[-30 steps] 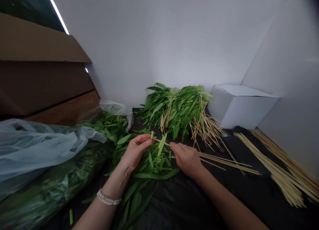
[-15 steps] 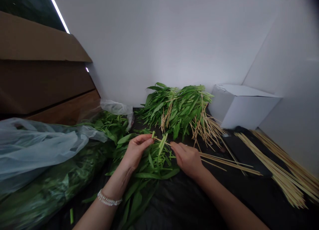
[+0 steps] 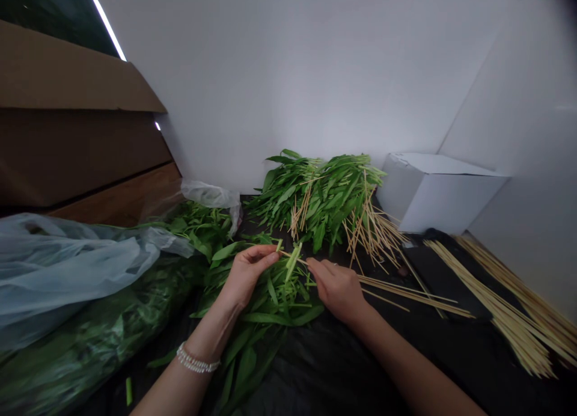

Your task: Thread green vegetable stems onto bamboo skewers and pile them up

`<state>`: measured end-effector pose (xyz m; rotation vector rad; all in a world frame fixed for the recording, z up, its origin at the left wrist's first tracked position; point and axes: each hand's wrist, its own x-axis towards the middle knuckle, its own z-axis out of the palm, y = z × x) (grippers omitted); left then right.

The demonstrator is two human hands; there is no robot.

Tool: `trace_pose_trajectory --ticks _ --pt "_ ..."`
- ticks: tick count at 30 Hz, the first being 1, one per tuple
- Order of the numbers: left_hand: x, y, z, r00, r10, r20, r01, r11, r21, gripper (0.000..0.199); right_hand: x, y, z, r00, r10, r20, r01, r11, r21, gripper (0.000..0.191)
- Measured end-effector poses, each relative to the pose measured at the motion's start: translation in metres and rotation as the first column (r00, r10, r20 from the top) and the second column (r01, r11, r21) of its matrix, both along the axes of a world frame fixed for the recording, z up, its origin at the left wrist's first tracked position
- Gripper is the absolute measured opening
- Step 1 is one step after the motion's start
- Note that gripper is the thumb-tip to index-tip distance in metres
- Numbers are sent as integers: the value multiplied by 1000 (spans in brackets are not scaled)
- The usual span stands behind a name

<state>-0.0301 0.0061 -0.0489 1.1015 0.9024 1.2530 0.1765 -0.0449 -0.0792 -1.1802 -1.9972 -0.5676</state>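
Observation:
My left hand (image 3: 256, 266) pinches a short green stem (image 3: 279, 245) between thumb and fingers, at the tip of a thin wooden skewer. My right hand (image 3: 336, 284) is closed on that wooden skewer (image 3: 303, 261), gripping it farther along. Between the hands, pale green stem pieces (image 3: 293, 263) sit across the skewer. Loose leafy greens (image 3: 270, 314) with long narrow leaves lie directly under both hands. Several more skewers (image 3: 415, 296) rest on the dark surface just right of my right hand.
Skewered greens (image 3: 338, 193) are piled against the white wall. A white box (image 3: 442, 190) stands at the back right, bundled bamboo skewers (image 3: 505, 314) in front of it. Plastic bags of greens (image 3: 112, 320) fill the left, beside a cardboard box (image 3: 76, 151).
My right hand has shifted very slightly left along with the skewer. The stem in my left hand tilts a little more to the right. Everything else stays put.

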Motion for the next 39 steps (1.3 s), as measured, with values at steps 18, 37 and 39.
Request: trace_pose_trajectory --ticks 18,37,39 --pt "2 -2 0 993 -103 -59 100 994 -47 20 -4 0 -7 1000 4 9 -3 1000 -25 27" --pt "1 -8 6 836 -255 -486 354 927 122 39 17 -3 16 969 -70 -237 98 989 112 26" --pt "-4 -6 3 724 -131 -677 389 888 245 23 19 -3 17 967 -73 -243 102 989 111 25"
